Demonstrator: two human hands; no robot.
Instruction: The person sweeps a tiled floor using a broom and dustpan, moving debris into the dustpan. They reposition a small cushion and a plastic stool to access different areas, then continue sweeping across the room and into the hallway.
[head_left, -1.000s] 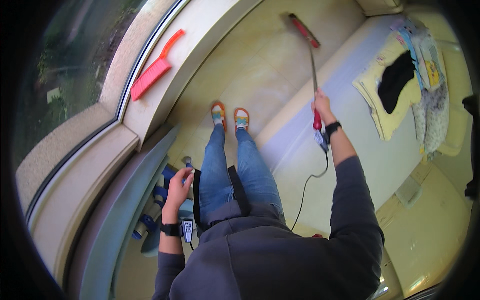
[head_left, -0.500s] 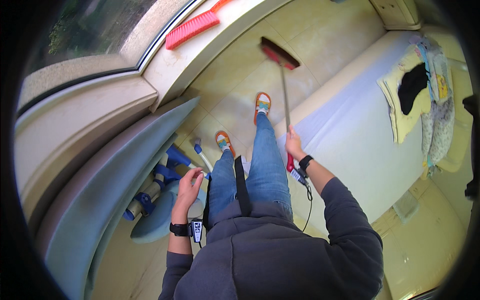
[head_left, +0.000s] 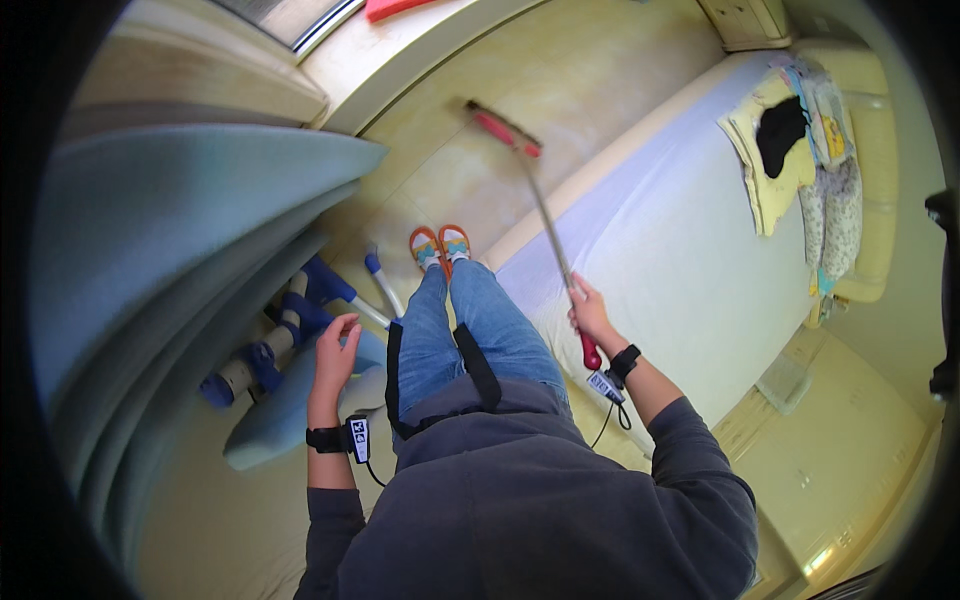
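Right hand (head_left: 588,312) closed round broom (head_left: 547,215), red grip (head_left: 590,352) showing below. Broom's long axis runs forward and leftward from right hand, across bed (head_left: 680,270) edge, to red head (head_left: 505,130) over floor (head_left: 425,165) beyond sandals (head_left: 424,244); floor contact unclear. Left hand (head_left: 336,350) empty, loosely curled, well apart from broom.
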